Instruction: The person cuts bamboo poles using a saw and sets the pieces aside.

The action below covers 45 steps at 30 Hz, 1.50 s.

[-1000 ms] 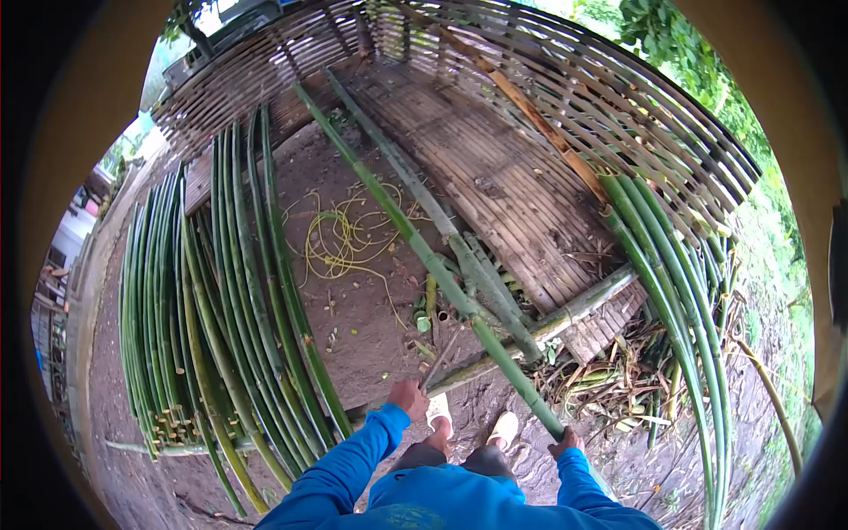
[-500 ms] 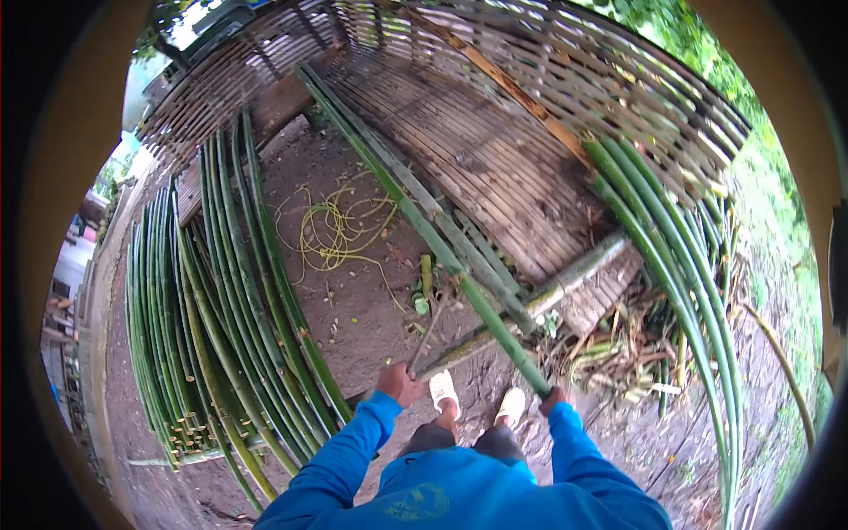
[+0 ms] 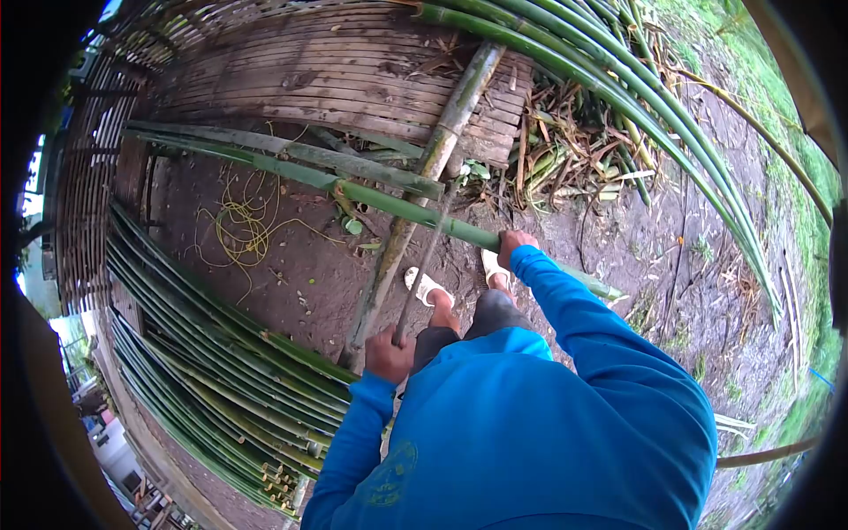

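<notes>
My right hand (image 3: 517,247) is closed around a long green bamboo pole (image 3: 402,208), which slants away to the far left. A green length shows past my right forearm, in line with the pole; I cannot tell for sure that it is the same piece. In my left hand (image 3: 389,353) is a thin grey-brown stick-like tool (image 3: 426,269); whether it is a stick or a narrow blade is unclear. Its far part overlaps the pole in view, and contact is hard to judge. Beneath the pole runs a thick, weathered bamboo crosspiece (image 3: 389,261).
Many green bamboo poles (image 3: 230,353) lie side by side at left. More long poles (image 3: 654,97) rest at upper right near a heap of bamboo scraps (image 3: 579,150). A slatted bamboo platform (image 3: 353,66) stands ahead. Tangled yellow cord (image 3: 243,230) lies on the dirt.
The view has turned, so the scene appears rotated counterclockwise. A green length now shows beyond my right hand, which earlier was at the pole's near end. Both hands keep their holds.
</notes>
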Tool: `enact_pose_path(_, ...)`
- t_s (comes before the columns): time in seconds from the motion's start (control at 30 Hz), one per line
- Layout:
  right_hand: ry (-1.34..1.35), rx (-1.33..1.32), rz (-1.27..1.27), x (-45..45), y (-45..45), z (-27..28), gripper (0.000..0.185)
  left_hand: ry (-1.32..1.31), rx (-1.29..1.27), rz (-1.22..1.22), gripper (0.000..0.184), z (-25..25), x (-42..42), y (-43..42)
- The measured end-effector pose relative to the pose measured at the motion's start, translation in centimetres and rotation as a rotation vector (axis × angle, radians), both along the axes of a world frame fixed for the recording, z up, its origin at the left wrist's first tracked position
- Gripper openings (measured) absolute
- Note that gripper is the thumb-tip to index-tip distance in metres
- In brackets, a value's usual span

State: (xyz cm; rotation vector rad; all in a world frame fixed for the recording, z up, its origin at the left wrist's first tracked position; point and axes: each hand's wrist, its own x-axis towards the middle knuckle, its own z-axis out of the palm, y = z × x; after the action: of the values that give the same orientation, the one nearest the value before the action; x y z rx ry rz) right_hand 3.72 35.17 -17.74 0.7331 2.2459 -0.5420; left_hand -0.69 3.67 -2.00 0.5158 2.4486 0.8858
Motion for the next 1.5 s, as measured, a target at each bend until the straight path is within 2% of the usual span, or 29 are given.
enact_pose_path(0.17, 0.025, -0.003, -0.036, -0.1, -0.1, 0.8, 0.026, 0.051, -0.063, -0.02, 0.016, -3.3, -1.6, 1.5)
enact_pose_path(0.27, 0.043, -0.011, -0.037, 0.2, 0.0, 0.0, 0.025, 0.114, -0.013, -0.012, 0.014, -4.9, -1.9, 2.0)
enact_pose_path(0.37, 0.083, -0.006, -0.067, 0.4, -0.1, -0.3, 0.025, 0.056, -0.004, -0.016, 0.012, -8.8, -4.3, 4.6)
enact_pose_path(0.47, 0.021, -0.004, -0.057, 0.3, 0.0, -0.5, 0.024, -0.049, -0.026, -0.008, 0.009, -7.3, -4.7, 5.9)
enact_pose_path(0.57, 0.031, -0.034, -0.064, 0.5, 0.2, -1.5, 0.027, -0.023, -0.111, -0.038, 0.008, -4.0, -1.5, 0.5)
enact_pose_path(0.6, 0.039, -0.049, -0.059, 0.2, 0.4, 0.0, 0.027, -0.05, -0.139, -0.028, 0.008, -2.2, -0.7, -0.9)
enact_pose_path(0.67, 0.003, -0.041, -0.054, 0.4, 0.0, -1.0, 0.029, -0.09, -0.199, -0.033, 0.008, 0.1, -0.5, -1.3)
enact_pose_path(0.7, -0.013, -0.033, -0.054, 0.2, 0.2, -0.7, 0.029, -0.109, -0.218, -0.033, 0.008, 0.2, -0.6, -1.1)
enact_pose_path(0.73, 0.004, -0.036, -0.052, 0.1, 0.5, -1.1, 0.029, 0.008, -0.13, -0.052, 0.01, -3.8, -0.9, -1.4)
enact_pose_path(0.8, 0.036, -0.051, -0.051, 0.6, 0.1, -1.3, 0.03, -0.097, -0.11, 0.051, 0.01, -5.1, -4.1, 4.9)
enact_pose_path(0.87, 0.039, -0.05, -0.054, 0.3, 1.1, -1.1, 0.029, 0.012, -0.057, -0.005, 0.009, -7.3, -4.6, 5.4)
enact_pose_path(0.9, 0.036, -0.071, -0.062, 0.7, 0.5, -1.2, 0.029, 0.062, -0.051, -0.038, 0.009, -7.1, -4.8, 5.3)
enact_pose_path(0.93, 0.035, -0.045, -0.041, 1.0, 0.2, -1.8, 0.03, -0.045, -0.132, -0.013, 0.01, -6.4, -4.6, 5.3)
enact_pose_path(1.03, 0.026, -0.054, -0.057, 3.4, -0.8, -1.2, 0.03, -0.022, -0.109, -0.014, 0.01, -6.2, -2.7, 4.6)
enact_pose_path(1.13, -0.036, -0.118, -0.069, 7.4, -1.4, -0.2, 0.032, -0.284, -0.148, -0.032, 0.011, -2.4, -1.5, 5.0)
enact_pose_path(1.23, -0.091, -0.121, -0.11, 9.4, -2.3, 0.5, 0.033, -0.192, -0.133, -0.08, 0.011, -2.7, 1.5, 4.3)
enact_pose_path(1.37, -0.151, -0.153, -0.074, 9.3, -2.1, -0.4, 0.034, -0.194, -0.157, -0.132, 0.011, 0.3, 2.3, 3.0)
enact_pose_path(1.5, -0.139, -0.149, -0.07, 9.3, -2.0, -0.7, 0.037, -0.101, -0.105, -0.066, 0.014, -1.2, 3.0, 1.6)
